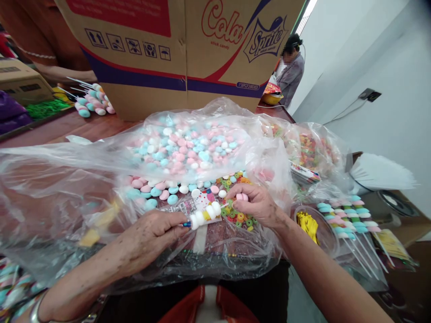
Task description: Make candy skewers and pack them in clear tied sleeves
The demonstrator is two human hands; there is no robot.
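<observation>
Candy skewer (pixel 206 216) near centre, white pieces plus a yellow section, spanning the gap between both hands. Left to right: far left, brown cardboard box (pixel 20 83) and green shreds (pixel 49 108), with a person in brown (pixel 43 33) behind; a bundle of candy sticks (pixel 96 101) lies just left of the big carton (pixel 183 58), which blocks much of the far view. Near left, more pastel candies (pixel 15 285) by the left forearm. Left hand (pixel 158 231) pinches the skewer's left end, thumb and fingers narrow, blue bit showing at the tips. Clear plastic bag (pixel 222 107) full of pastel candies fills the middle; its loose film spreads left and near, around the hands. Loose candies (pixel 155 192) and a printed label (pixel 180 207) sit behind the skewer. Right hand (pixel 259 204) has fingers narrow at the skewer's right end, pink candies (pixel 241 197) against them; can't tell how firm that grip is. Coloured rings (pixel 240 220) lie under it. Right: tub (pixel 332 237) with gold strips (pixel 308 226), then candy-topped sticks (pixel 350 215) side by side. Far right, a co-worker (pixel 292 74) beyond the carton.
</observation>
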